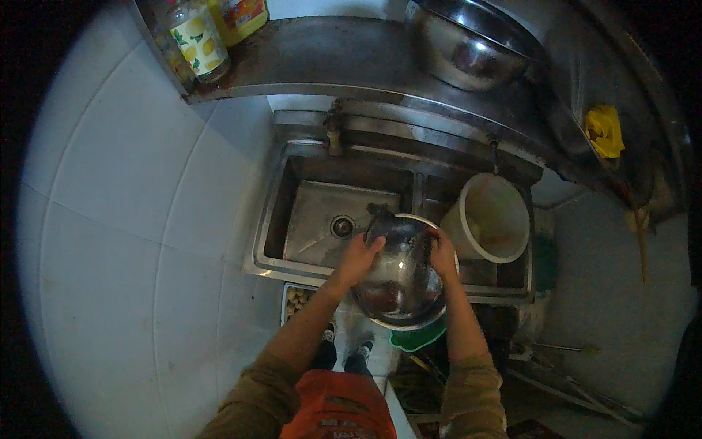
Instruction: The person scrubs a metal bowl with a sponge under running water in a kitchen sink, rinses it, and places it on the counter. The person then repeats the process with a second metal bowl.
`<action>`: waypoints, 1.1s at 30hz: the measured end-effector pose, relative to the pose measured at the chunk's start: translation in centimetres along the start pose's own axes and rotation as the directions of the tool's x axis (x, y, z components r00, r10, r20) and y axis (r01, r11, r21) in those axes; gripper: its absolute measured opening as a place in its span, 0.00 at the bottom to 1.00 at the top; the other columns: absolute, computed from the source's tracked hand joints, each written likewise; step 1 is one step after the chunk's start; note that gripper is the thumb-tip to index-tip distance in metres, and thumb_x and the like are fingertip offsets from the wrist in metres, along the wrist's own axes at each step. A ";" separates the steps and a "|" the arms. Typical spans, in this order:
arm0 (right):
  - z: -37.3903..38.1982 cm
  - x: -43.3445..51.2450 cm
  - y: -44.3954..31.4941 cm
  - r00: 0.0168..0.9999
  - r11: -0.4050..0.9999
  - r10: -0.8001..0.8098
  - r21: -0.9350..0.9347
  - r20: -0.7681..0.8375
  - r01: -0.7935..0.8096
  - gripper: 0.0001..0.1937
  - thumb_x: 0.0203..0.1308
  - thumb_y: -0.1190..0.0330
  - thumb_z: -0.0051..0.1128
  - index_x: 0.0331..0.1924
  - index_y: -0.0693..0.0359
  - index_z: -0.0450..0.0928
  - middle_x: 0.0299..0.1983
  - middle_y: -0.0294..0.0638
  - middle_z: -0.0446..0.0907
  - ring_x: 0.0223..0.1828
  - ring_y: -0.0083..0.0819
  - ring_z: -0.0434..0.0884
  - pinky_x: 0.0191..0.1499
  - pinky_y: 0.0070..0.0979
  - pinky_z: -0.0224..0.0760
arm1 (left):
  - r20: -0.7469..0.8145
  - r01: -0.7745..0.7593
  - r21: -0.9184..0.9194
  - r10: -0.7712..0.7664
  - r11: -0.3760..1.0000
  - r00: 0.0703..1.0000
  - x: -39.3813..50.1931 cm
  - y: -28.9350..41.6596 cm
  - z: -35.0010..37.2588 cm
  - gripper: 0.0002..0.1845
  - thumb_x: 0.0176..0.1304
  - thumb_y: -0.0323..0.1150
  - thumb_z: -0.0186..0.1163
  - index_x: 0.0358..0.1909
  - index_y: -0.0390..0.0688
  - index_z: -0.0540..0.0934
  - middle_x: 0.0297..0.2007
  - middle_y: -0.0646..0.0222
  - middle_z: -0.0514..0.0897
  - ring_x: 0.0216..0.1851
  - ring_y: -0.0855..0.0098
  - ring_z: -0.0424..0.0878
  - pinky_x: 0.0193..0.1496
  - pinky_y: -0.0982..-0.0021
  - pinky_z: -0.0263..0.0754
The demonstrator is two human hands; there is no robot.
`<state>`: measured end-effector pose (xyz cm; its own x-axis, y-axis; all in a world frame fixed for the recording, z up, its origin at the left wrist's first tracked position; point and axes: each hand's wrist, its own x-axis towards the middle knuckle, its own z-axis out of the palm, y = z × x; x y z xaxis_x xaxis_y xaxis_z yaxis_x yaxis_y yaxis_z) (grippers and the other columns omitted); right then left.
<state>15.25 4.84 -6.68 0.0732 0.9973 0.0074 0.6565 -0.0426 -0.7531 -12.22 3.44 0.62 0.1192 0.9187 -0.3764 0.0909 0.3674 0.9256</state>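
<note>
A shiny stainless steel basin [403, 274] is held over the front edge of a double sink. My left hand [360, 257] grips its left side, with the thumb laid over the metal. On the opposite side my right hand [442, 257] holds the basin, its fingers bent onto the surface. A small dark, frayed thing [378, 209] shows at the basin's far left edge; I cannot tell what it is. Behind and to the left lies the left sink bowl [312, 211] with a round drain [343, 225]. Part of the basin's rim is hidden by my hands.
A white plastic bucket [466, 219] leans in the right sink bowl. The tap [333, 134] rises behind the left one. Above, a metal shelf [329, 55] carries bottles [200, 46] and large steel bowls [471, 60]. A green plastic container [419, 337] and a tray [284, 302] are below.
</note>
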 end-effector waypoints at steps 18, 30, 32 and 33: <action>1.1 -11.2 7.3 0.936 0.853 0.288 -0.499 0.204 -0.154 0.21 0.53 0.69 0.74 0.52 0.64 0.84 0.43 0.51 0.85 0.44 0.54 0.86 0.50 0.43 0.82 | 0.027 -0.109 0.201 0.106 0.974 0.994 -6.5 -3.8 1.1 0.28 0.75 0.52 0.61 0.48 0.30 0.83 0.39 0.53 0.88 0.43 0.63 0.85 0.47 0.60 0.76; -2.9 -8.8 -11.9 0.817 0.823 -0.559 -0.216 -0.140 0.526 0.12 0.64 0.72 0.65 0.52 0.57 0.86 0.56 0.46 0.82 0.59 0.47 0.79 0.62 0.45 0.72 | -0.113 -0.134 0.255 0.167 0.958 0.979 -1.2 -4.7 3.1 0.31 0.75 0.55 0.58 0.39 0.30 0.80 0.37 0.41 0.85 0.43 0.43 0.84 0.47 0.49 0.73; -2.5 -7.5 -12.3 0.835 0.816 -0.547 -0.263 -0.066 0.514 0.16 0.69 0.71 0.57 0.59 0.57 0.83 0.65 0.50 0.78 0.68 0.51 0.73 0.72 0.48 0.61 | -0.155 -0.204 0.334 0.267 0.920 0.951 -1.2 -4.6 3.3 0.31 0.75 0.56 0.58 0.39 0.29 0.80 0.37 0.40 0.85 0.43 0.42 0.83 0.46 0.48 0.72; -2.5 -6.8 -12.3 0.773 0.752 -0.631 -0.292 -0.063 0.591 0.18 0.72 0.70 0.54 0.62 0.57 0.82 0.69 0.51 0.75 0.73 0.53 0.69 0.77 0.49 0.56 | -0.133 -0.183 0.279 0.227 0.943 0.965 -1.2 -4.6 3.4 0.31 0.75 0.56 0.58 0.39 0.29 0.81 0.37 0.39 0.85 0.43 0.41 0.83 0.46 0.48 0.73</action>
<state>8.55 -1.57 4.12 -0.3106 0.7941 0.5225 0.7562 0.5394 -0.3704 -9.44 0.19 -3.34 0.0046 0.9889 -0.1483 0.3393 0.1379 0.9305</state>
